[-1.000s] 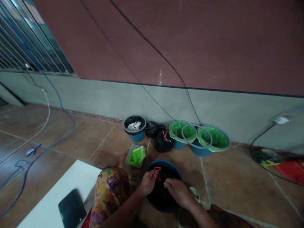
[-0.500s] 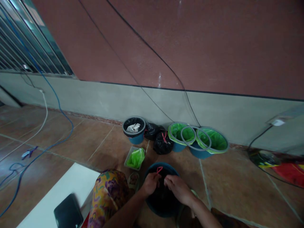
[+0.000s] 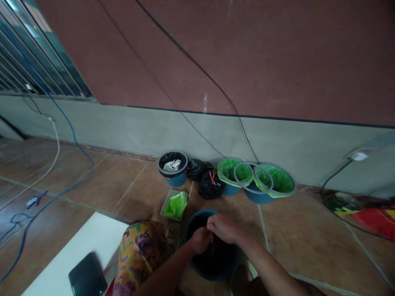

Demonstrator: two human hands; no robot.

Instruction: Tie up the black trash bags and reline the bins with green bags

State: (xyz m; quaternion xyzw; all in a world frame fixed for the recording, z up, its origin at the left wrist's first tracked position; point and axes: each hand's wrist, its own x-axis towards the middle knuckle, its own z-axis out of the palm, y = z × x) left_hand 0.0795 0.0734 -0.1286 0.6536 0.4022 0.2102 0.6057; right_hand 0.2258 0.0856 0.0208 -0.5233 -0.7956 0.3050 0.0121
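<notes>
Hands meet at the fingertips above the open blue bin (image 3: 197, 267), which stands on the brown tile floor (image 3: 135, 172) before the person. Left hand (image 3: 201, 241) and right hand (image 3: 224, 228) both have curled fingers; what lies between them is hidden, so I cannot tell whether either is clamped on anything. The bin's inside is very dark, its contents hard to make out.

Beyond it, nearer the wall (image 3: 135, 127), sits a clear plastic tub (image 3: 163, 213) with crumpled green plastic (image 3: 177, 206) in it. Along the wall stand 3 more blue bins: 1 black-lined bin (image 3: 176, 180) holding crumpled white paper (image 3: 172, 165), and 2 with green liners, the left green-lined bin (image 3: 231, 189) and the right green-lined bin (image 3: 259, 199). Across those 2 lies 1 loose grey ring (image 3: 236, 176). Between the black-lined and green-lined bins rest 2 black garbage bags, the front bag (image 3: 211, 188) showing red drawstrings (image 3: 212, 177), the rear bag (image 3: 196, 169) partly behind it. At the left, a black rectangular device (image 3: 88, 274) lies on a white board (image 3: 66, 255).
</notes>
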